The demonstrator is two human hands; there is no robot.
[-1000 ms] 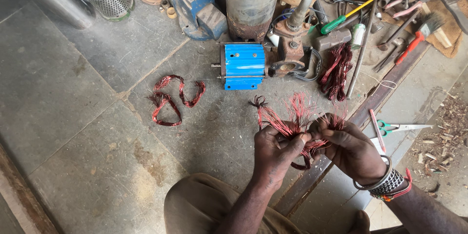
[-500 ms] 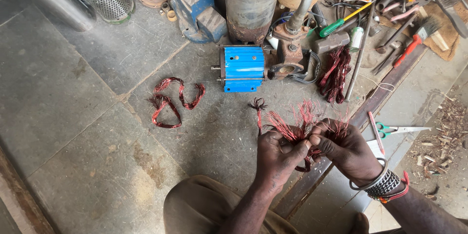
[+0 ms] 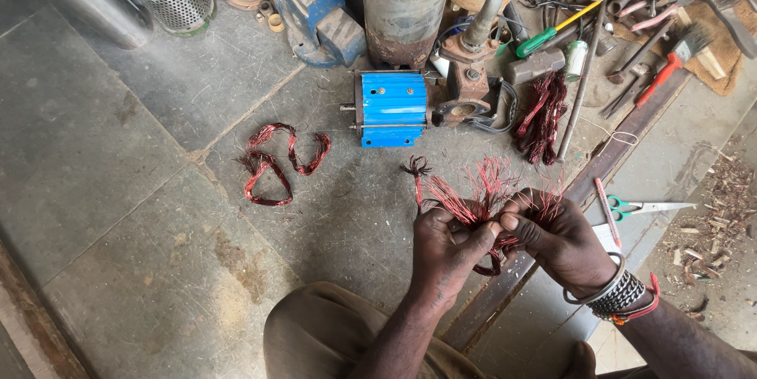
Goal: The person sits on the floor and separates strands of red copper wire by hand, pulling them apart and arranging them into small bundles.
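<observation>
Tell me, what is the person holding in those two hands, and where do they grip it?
Both the left hand and the right hand pinch a bundle of thin reddish copper wire strands near its middle, loose ends fanning upward.

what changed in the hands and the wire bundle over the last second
Both hands, left hand and right hand, keep hold of the red wire bundle and have barely shifted. The blue motor housing, loose wire coils and scissors stayed put.

Head view: left hand [image 3: 445,249] and right hand [image 3: 556,237] together grip a bundle of red copper wire [image 3: 481,197], below the blue motor housing [image 3: 392,108]; loose wire coils [image 3: 276,162] lie left of that housing.
</observation>
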